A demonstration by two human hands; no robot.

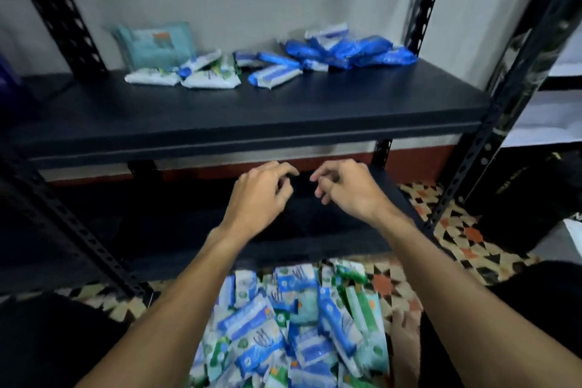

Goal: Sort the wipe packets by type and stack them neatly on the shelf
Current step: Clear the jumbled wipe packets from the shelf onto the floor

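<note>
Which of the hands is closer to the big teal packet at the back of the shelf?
Left. The left hand hangs below and right of the teal packet; the right hand is farther right.

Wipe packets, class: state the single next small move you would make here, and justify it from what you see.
Probably lower the right hand to the mixed pile on the floor and pick up one blue-and-white packet. Both it and the left hand hold nothing, and the shelf already carries a blue-and-white group it could join.
</note>
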